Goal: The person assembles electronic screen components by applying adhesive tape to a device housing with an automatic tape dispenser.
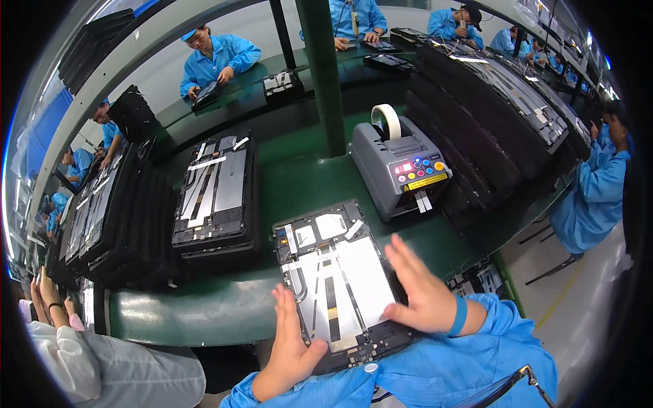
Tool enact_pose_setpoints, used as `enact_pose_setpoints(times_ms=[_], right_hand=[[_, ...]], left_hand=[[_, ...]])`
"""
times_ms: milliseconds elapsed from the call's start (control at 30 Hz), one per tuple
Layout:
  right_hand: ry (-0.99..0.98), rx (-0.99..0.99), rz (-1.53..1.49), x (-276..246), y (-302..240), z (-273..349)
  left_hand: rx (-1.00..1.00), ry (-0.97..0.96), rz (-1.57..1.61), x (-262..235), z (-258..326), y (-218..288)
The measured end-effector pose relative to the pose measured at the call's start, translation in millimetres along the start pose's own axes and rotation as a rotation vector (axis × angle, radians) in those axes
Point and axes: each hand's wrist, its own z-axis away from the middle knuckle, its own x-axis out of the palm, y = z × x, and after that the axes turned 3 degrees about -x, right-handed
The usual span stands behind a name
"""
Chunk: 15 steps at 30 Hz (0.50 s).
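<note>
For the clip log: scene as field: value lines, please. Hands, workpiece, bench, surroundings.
left hand: open, at left edge of opened device; contact unclear
right hand: open, at its right edge; blue wristband
workpiece: flat, black-framed, pale panels facing up
bench: green tabletop
beyond workpiece, right: grey tape dispenser, display lit
beyond workpiece, left: stack of similar devices
people: several co-workers in blue, one at far side

On the grey tape dispenser (381, 163), we see a small display (403, 168) lit with red digits. Lower on the dispenser's front, beneath its coloured buttons (420, 173), we find a yellow label (426, 181) bearing a warning triangle (411, 185) and dark lettering (431, 180).
</note>
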Motion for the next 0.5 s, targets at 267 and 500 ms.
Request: enact_pose_setpoints(times_ms=[267,500], right_hand=[[0.112,-0.191,0.375,-16,11,-81],[0.082,-0.201,0.389,-13,20,-89]], left_hand=[[-0.022,0.026,-0.049,1,2,1],[-0.012,0.041,-0.044,3,4,-4]])
